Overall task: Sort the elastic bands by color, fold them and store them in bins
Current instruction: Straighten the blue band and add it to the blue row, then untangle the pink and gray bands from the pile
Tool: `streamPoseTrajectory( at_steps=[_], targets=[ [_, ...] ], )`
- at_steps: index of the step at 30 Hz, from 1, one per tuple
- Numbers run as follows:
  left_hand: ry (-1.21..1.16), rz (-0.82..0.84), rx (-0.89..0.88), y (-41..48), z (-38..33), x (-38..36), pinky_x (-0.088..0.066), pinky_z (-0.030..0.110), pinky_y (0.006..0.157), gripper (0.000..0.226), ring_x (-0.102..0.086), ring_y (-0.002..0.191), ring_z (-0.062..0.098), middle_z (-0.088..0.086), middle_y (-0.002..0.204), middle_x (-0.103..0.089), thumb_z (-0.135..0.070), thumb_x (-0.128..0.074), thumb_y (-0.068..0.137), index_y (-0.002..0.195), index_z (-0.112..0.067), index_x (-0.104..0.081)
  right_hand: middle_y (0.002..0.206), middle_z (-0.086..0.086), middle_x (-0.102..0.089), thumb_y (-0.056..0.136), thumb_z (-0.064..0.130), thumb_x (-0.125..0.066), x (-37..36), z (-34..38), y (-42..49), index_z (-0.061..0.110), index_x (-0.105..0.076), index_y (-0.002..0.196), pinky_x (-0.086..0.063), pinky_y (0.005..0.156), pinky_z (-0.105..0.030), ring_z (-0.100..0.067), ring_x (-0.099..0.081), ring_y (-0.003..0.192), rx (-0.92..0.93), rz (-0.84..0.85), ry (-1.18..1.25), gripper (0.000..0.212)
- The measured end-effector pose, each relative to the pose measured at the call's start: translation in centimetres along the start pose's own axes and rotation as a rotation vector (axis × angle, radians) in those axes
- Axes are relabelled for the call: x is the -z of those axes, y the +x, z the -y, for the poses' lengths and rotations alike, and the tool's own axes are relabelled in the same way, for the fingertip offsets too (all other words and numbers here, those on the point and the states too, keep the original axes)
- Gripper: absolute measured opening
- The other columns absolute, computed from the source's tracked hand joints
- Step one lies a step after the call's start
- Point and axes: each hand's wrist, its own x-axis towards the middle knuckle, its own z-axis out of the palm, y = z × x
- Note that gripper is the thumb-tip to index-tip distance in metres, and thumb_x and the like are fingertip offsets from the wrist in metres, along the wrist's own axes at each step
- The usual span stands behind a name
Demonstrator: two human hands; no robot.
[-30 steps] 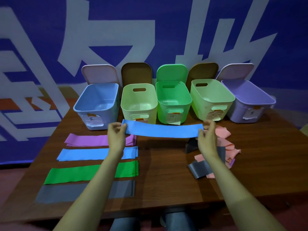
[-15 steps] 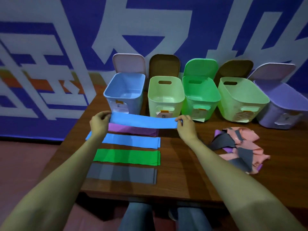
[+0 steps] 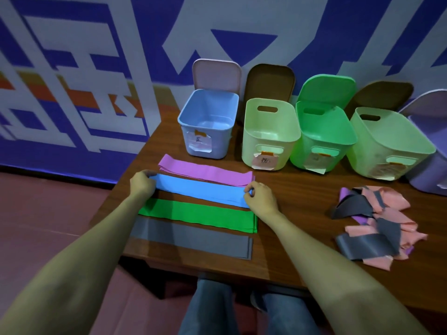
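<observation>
Blue band held at both ends among the sorted strips.
Head view: the left hand (image 3: 142, 183) pinches the left end of the blue band (image 3: 200, 189) and the right hand (image 3: 261, 198) pinches its right end, fingers curled on it. The band lies stretched on the table (image 3: 302, 213), between the purple band (image 3: 205, 170) beyond it and the green band (image 3: 198, 213) nearer. The grey band (image 3: 191, 239) lies nearest. A mixed pile (image 3: 377, 221) sits to the right, and open bins (image 3: 249, 141) line the far edge.
</observation>
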Motion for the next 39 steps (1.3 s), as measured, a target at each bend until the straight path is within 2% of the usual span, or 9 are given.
streamPoseTrajectory(
  at_steps=[3,8,13,15,19,25,30,35,39],
  targets=[
    [-0.028,-0.024,0.011,0.0,0.1,-0.1,-0.044,0.041,0.102,0.043,-0.051,0.118,0.036,0.021,0.131,-0.053,0.008,-0.039,0.086,0.120,-0.006,-0.062,0.089,0.003,-0.053,0.087,0.014,-0.055,0.0,0.0,-0.2,0.020,-0.056,0.086,-0.035,0.066,-0.025,-0.015,-0.049,0.083,0.006,-0.009,0.007,0.006],
    [-0.166,-0.092,0.032,-0.1,-0.8,0.2,-0.048,0.041,0.095,0.044,-0.055,0.111,0.032,0.015,0.125,-0.057,0.005,-0.037,0.082,0.115,-0.007,-0.064,0.073,0.006,-0.049,0.083,0.013,-0.056,0.4,0.3,-0.1,0.019,-0.055,0.078,-0.036,0.061,-0.028,-0.018,-0.051,0.075,0.071,-0.178,0.134,0.008],
    [-0.109,-0.064,0.048,0.0,-0.1,0.4,-0.049,0.039,0.093,0.043,-0.055,0.109,0.033,0.016,0.127,-0.055,0.004,-0.036,0.084,0.112,-0.008,-0.066,0.065,0.009,-0.047,0.082,0.014,-0.059,-0.1,-0.3,-0.5,0.020,-0.058,0.079,-0.036,0.062,-0.026,-0.017,-0.051,0.074,0.059,-0.095,0.092,0.007],
    [-0.081,-0.039,0.044,-0.1,0.3,0.0,-0.050,0.039,0.093,0.043,-0.056,0.108,0.034,0.018,0.129,-0.054,0.006,-0.036,0.086,0.112,-0.008,-0.066,0.066,0.012,-0.046,0.084,0.014,-0.060,-0.6,-0.7,-0.8,0.020,-0.058,0.082,-0.037,0.066,-0.026,-0.016,-0.050,0.079,0.038,-0.050,0.056,0.007],
    [-0.078,-0.047,0.008,-0.2,0.4,-0.3,-0.047,0.033,0.092,0.035,-0.055,0.112,0.032,0.017,0.130,-0.056,0.007,-0.046,0.090,0.117,-0.004,-0.064,0.079,0.007,-0.051,0.086,0.013,-0.058,-1.0,-1.0,-1.1,0.020,-0.059,0.089,-0.048,0.081,-0.035,-0.018,-0.054,0.089,0.030,-0.060,0.015,0.008],
    [-0.057,-0.064,-0.030,-0.2,0.8,-0.2,-0.045,0.035,0.094,0.023,-0.056,0.110,0.034,0.019,0.125,-0.057,0.000,-0.055,0.090,0.110,-0.002,-0.067,0.097,0.001,-0.057,0.089,0.016,-0.057,-1.4,-1.0,-1.3,0.019,-0.061,0.099,-0.050,0.085,-0.035,-0.017,-0.054,0.096,0.050,-0.103,-0.025,0.010],
    [0.195,-0.097,-0.158,-0.5,1.4,-0.7,-0.036,0.041,0.101,0.028,-0.044,0.116,0.037,0.020,0.128,-0.042,-0.010,-0.050,0.095,0.119,-0.004,-0.063,0.096,0.002,-0.037,0.090,0.023,-0.058,-1.1,-1.3,-1.4,0.021,-0.063,0.102,-0.047,0.078,-0.027,-0.012,-0.041,0.091,0.096,-0.155,-0.168,0.014],
    [0.687,-0.109,-0.241,-1.5,0.9,-1.0,-0.023,0.047,0.102,0.034,-0.032,0.123,0.035,0.013,0.129,-0.047,-0.020,-0.039,0.097,0.126,-0.014,-0.057,0.098,0.003,-0.039,0.093,0.028,-0.051,-0.4,-0.6,-1.2,0.023,-0.061,0.110,-0.042,0.084,-0.027,-0.014,-0.041,0.100,0.114,-0.093,-0.266,0.020],
    [0.695,-0.108,-0.227,-3.2,-0.9,-1.6,-0.021,0.048,0.103,0.036,-0.025,0.127,0.037,0.018,0.133,-0.037,-0.021,-0.044,0.094,0.126,-0.009,-0.053,0.114,0.000,-0.045,0.092,0.024,-0.054,1.4,-0.4,-1.6,0.021,-0.060,0.115,-0.041,0.092,-0.028,-0.016,-0.043,0.111,0.151,-0.045,-0.225,0.024]
  ],
)
